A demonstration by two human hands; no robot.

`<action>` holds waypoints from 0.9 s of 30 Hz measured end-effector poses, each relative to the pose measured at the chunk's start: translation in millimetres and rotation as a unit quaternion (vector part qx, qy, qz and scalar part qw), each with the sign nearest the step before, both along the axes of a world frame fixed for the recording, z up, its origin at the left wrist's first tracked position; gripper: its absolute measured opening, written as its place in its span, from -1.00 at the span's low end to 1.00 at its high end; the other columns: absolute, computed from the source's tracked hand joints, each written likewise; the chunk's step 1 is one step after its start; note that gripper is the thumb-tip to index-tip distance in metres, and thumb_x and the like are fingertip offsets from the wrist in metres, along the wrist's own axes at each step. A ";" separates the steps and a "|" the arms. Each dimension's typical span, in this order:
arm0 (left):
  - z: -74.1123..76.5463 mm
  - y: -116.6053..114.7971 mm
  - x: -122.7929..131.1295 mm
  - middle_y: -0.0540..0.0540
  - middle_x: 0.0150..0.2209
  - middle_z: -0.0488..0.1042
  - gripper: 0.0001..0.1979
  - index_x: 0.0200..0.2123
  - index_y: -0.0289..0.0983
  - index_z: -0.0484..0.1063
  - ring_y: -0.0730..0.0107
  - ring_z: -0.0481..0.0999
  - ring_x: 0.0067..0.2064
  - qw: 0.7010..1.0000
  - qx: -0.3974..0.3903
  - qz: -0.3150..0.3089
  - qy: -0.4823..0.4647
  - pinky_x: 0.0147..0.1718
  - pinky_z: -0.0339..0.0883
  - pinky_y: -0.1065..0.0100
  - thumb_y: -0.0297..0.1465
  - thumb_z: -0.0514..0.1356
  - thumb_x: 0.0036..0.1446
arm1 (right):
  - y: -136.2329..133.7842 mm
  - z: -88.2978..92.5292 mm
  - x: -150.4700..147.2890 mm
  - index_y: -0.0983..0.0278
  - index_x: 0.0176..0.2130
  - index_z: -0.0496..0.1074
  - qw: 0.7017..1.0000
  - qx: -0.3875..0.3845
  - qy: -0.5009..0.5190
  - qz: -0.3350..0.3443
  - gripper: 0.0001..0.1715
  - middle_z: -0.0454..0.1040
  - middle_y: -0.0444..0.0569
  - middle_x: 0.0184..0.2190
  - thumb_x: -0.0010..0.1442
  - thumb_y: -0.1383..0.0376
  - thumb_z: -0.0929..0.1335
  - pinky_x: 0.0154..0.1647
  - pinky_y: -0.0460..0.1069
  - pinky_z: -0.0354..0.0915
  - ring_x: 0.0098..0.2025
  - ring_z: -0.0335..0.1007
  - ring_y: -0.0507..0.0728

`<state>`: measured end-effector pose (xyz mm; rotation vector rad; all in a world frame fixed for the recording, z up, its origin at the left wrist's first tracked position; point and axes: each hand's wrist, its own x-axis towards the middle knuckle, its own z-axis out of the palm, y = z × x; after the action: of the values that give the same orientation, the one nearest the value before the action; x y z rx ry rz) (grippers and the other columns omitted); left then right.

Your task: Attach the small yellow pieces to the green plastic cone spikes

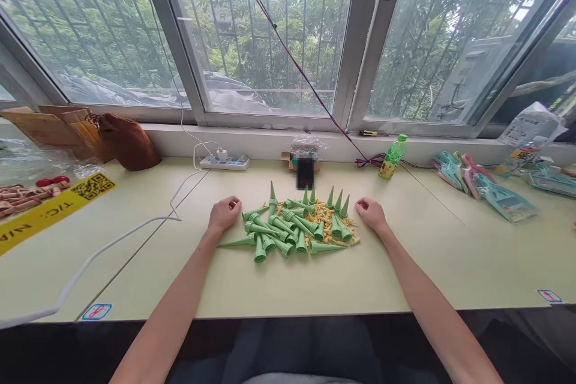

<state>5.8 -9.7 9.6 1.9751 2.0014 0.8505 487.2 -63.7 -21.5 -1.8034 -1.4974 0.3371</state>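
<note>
A heap of green plastic cone-shaped spikes (281, 225) with hollow wide ends lies on the pale yellow table (324, 288). Several of the spikes stand point up at the back and right of the heap. Small yellow plastic pieces (324, 213) are spread among and behind them. My left hand (226, 213) rests on the table just left of the heap, fingers curled in and nothing seen in them. To the right of the heap lies my right hand (371, 213), likewise closed with nothing showing in it. Neither hand touches the spikes.
Behind the heap stands a small box (310, 156) with a blurred dark patch. A green-capped bottle (393, 156) is at the back right, near bagged pastel items (504, 195). A power strip (225, 162) and white cable (135, 231) lie left, with a brown bag (128, 141) beyond.
</note>
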 end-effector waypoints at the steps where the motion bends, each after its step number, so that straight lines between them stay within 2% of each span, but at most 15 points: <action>1: 0.4 -0.2 0.0 -0.05 -0.39 0.54 -0.75 -0.36 -0.20 0.48 0.30 0.48 -0.34 1.000 -0.002 0.000 0.000 -0.30 0.28 0.37 -0.22 0.08 0.05 | 0.0 0.3 -0.1 0.24 -0.41 0.45 1.000 -0.001 0.002 0.000 -0.73 0.51 -0.05 -0.46 0.01 0.13 0.27 -0.30 -0.01 0.24 -0.38 0.39 0.13; 27: 8.4 -5.6 4.0 -0.05 -0.41 0.54 -0.78 -0.37 -0.21 0.49 0.31 0.49 -0.36 1.000 0.005 0.005 0.016 -0.33 0.30 0.39 -0.25 0.09 0.05 | -5.4 8.4 -2.2 0.24 -0.41 0.45 1.000 -0.010 -0.011 0.016 -0.76 0.51 -0.05 -0.49 0.02 0.15 0.28 -0.34 -0.02 0.23 -0.42 0.37 0.11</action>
<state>9.8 -15.3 17.9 1.9980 2.0315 0.8376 485.0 -69.1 -13.0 -1.8058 -1.5439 0.3491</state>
